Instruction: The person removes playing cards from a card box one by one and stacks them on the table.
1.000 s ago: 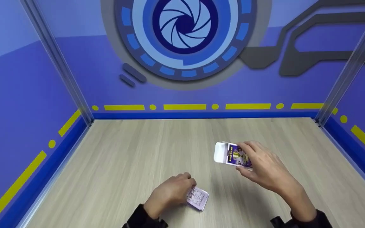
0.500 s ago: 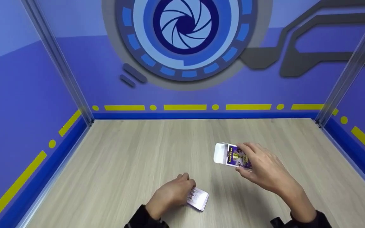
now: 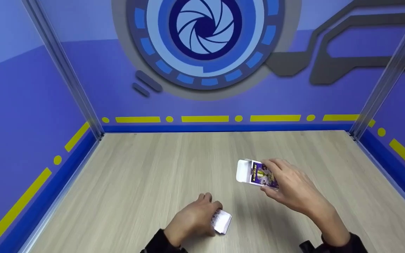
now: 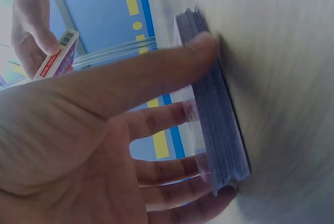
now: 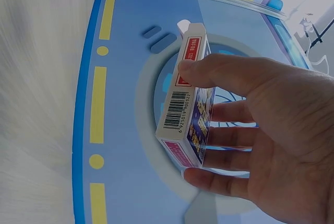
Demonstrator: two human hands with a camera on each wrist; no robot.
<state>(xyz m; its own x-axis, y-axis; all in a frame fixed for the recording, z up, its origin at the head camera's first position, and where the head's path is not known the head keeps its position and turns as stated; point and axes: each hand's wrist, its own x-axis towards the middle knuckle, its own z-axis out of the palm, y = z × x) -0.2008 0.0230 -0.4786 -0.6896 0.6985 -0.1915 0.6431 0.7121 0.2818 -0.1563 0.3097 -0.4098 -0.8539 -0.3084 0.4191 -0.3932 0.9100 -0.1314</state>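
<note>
Gripping a stack of cards (image 3: 222, 222), the left hand (image 3: 194, 218) sits low over the table (image 3: 135, 175), its thumb pressed to the layered edge and its other fingers set against the stack from another side. In the head view the cards jut out to the right of that hand, their pale top face showing; whether the stack rests on the tabletop or is slightly raised, I cannot tell. The right hand (image 3: 295, 188) holds a small card box (image 3: 263, 174) between its thumb, on a narrow side printed with a barcode (image 5: 176, 110), and its fingers opposite. The box is raised above the table, farther out and to the right of the cards, apart from them, with a white flap (image 3: 243, 171) extending from the end that faces left. Dark sleeves (image 3: 343, 245) show below both hands. Beyond the hands, the table runs to a blue-purple back wall (image 3: 223, 106) carrying a round aperture-like emblem (image 3: 205, 27) and yellow dashes (image 3: 205, 118). Metal posts (image 3: 62, 66) stand at the two far corners.
</note>
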